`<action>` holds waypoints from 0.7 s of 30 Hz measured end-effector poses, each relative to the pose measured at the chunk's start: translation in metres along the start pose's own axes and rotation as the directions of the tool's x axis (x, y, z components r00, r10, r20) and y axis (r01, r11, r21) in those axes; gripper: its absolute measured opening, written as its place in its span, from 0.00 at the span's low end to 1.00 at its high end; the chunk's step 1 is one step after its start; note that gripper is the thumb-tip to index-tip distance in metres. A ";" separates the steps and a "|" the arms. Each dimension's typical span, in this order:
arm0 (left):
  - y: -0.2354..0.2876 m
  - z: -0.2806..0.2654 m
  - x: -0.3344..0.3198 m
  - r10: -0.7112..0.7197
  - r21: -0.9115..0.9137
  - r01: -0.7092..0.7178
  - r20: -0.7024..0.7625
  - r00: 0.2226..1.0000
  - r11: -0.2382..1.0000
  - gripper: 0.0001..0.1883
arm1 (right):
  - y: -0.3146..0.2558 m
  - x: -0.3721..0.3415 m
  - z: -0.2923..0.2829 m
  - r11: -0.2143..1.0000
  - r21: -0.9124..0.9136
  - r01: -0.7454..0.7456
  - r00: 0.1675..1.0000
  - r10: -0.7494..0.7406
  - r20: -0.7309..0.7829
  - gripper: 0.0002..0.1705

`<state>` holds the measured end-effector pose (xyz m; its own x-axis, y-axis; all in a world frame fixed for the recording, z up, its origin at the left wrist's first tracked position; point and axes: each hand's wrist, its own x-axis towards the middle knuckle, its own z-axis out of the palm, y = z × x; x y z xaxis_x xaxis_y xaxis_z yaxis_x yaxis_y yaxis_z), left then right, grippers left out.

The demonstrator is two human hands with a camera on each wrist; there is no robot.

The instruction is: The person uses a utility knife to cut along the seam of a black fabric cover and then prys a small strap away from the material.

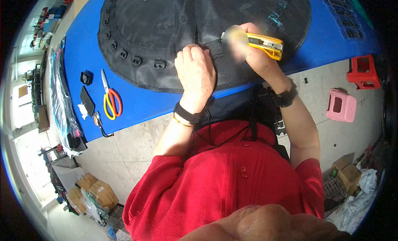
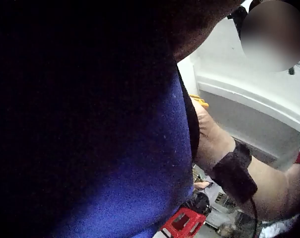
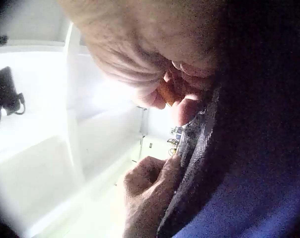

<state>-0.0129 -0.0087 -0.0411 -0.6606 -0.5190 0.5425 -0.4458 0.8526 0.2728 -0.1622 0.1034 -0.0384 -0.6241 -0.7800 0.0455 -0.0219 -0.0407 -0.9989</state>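
A large round piece of black mesh fabric (image 1: 236, 77) lies over the blue table, with several black plastic buckles (image 1: 159, 64) along its near left edge. My left hand (image 1: 195, 71) is on the fabric near its front edge, fingers curled, gripping it beside a central seam. In the right wrist view, that left hand (image 3: 149, 188) shows bent fingers against the fabric edge. My right hand (image 1: 260, 58) grips a yellow utility knife (image 1: 267, 45) just right of the seam, its front end pointing left toward the left hand. A blurred patch hides the right fingers and part of the knife.
On the blue table (image 1: 139, 104) at left lie scissors (image 1: 110, 100) with red and yellow handles, a dark flat object (image 1: 87, 101) and a small black piece (image 1: 86, 77). Red (image 1: 365, 73) and pink (image 1: 341, 105) stools stand on the floor at right. Cardboard boxes (image 1: 101, 193) sit at lower left.
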 end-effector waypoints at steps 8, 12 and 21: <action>0.000 0.002 0.000 -0.011 0.030 0.012 -0.003 1.000 0.999 0.08 | 0.000 -0.001 0.000 0.999 -0.031 0.010 1.000 -0.010 0.004 0.10; -0.001 0.001 0.000 -0.008 0.026 0.008 0.007 1.000 1.000 0.08 | 0.002 -0.003 -0.003 0.999 -0.044 0.018 0.999 -0.016 0.040 0.10; -0.001 0.003 0.000 0.003 0.043 -0.003 -0.003 1.000 0.999 0.08 | 0.003 0.000 0.000 0.999 0.045 0.022 1.000 -0.022 -0.006 0.09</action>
<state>-0.0142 -0.0096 -0.0443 -0.6598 -0.5162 0.5461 -0.4693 0.8506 0.2371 -0.1623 0.1028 -0.0413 -0.6281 -0.7752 0.0673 -0.0003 -0.0862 -0.9963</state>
